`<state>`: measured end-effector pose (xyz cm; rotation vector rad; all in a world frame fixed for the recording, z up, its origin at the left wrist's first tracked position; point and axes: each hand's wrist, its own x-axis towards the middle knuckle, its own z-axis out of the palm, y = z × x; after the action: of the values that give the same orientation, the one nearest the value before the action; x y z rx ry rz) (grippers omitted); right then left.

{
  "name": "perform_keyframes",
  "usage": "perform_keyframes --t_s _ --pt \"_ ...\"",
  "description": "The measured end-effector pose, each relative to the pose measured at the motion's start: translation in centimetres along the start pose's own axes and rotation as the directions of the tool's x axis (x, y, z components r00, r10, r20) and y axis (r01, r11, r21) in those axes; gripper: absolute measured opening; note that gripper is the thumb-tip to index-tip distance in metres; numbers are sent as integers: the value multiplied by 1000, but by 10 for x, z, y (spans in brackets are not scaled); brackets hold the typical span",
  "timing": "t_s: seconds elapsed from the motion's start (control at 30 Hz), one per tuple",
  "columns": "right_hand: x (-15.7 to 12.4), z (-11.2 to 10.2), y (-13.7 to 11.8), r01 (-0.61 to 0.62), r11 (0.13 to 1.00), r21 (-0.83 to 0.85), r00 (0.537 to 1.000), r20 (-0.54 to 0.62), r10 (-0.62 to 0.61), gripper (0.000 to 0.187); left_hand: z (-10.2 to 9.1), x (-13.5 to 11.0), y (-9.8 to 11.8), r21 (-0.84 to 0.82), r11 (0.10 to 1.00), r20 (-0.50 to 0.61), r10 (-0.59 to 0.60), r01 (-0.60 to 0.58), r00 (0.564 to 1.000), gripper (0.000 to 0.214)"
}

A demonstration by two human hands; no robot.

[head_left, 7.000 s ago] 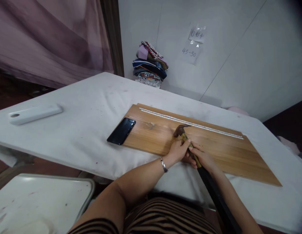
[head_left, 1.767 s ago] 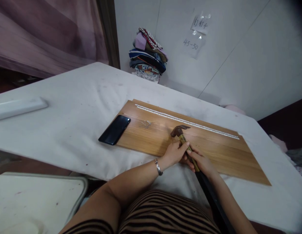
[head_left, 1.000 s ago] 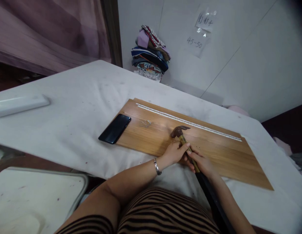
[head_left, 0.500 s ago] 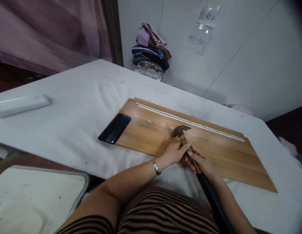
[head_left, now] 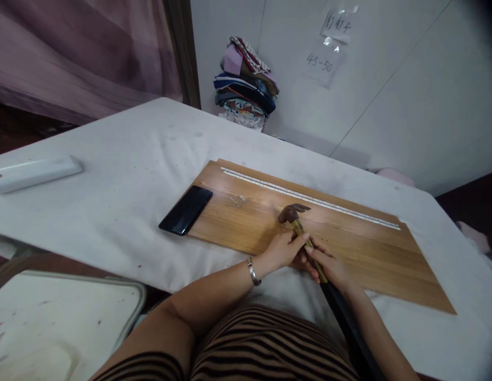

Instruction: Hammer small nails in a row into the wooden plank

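A claw hammer (head_left: 294, 214) lies with its rusty head on a long wooden board (head_left: 373, 254) that rests on the white-covered table (head_left: 122, 174). My right hand (head_left: 329, 264) is wrapped round the hammer's wooden handle near the board's front edge. My left hand (head_left: 283, 248) is curled against the same handle, its fingers touching my right hand. A few small nails (head_left: 236, 200) lie loose on the board's left part. A white strip (head_left: 309, 198) runs along the board's far edge.
A black phone (head_left: 186, 209) lies half on the board's left end. A long white bar (head_left: 35, 172) sits at the table's far left. Folded clothes (head_left: 248, 82) are stacked by the wall. A white tray-like surface (head_left: 63, 317) stands at lower left.
Only the camera has shifted slightly; both hands and the hammer stay in the same place on the board.
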<state>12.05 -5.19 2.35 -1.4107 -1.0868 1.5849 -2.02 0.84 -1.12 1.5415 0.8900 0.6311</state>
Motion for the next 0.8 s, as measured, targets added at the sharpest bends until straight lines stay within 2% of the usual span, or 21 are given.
perform_keyframes --t_s 0.37,0.57,0.8 --pt "0 1 -3 7 1000 13 1000 5 -7 48 -2 -2 4 9 1000 -8 -6 6 1000 51" --pt "2 1 -3 11 1000 18 999 45 -12 35 -2 -2 3 -6 1000 -8 -13 13 1000 50" --pt "0 1 -3 36 999 10 999 34 -36 39 -2 -2 4 -10 1000 -1 -2 2 1000 49"
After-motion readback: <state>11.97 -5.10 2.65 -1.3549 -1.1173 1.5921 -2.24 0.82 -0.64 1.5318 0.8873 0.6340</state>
